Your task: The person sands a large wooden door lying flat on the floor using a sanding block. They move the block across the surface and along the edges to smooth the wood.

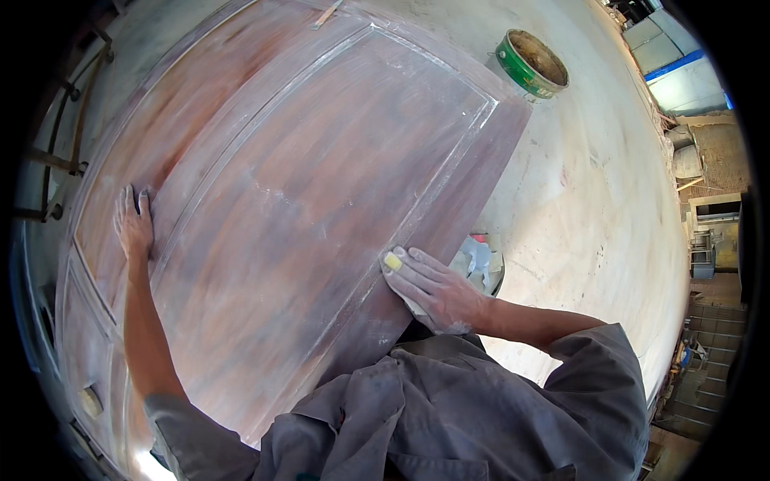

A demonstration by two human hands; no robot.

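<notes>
A large reddish-brown wooden door panel (305, 160), dusted white and with raised moulding lines, lies in front of me. My left hand (134, 220) rests on its left part, fingers stretched out and holding nothing. On the moulding near the right edge, my right hand (429, 289) lies with its fingers pressed together, coated in white dust. Beneath the palm shows the edge of a pale folded sheet (411, 306), like sandpaper; most of it is hidden. A small yellow piece (392, 261) sits at the tip of a finger of that hand; whether it is tape cannot be told.
A green bucket (517, 70), crusted inside, stands on the floor (597, 208) beyond the panel's far right corner. A container with crumpled pale paper (481, 260) is just right of the panel. A flat scraper-like tool (327, 14) lies at the far edge. Metal bars (60, 160) stand left.
</notes>
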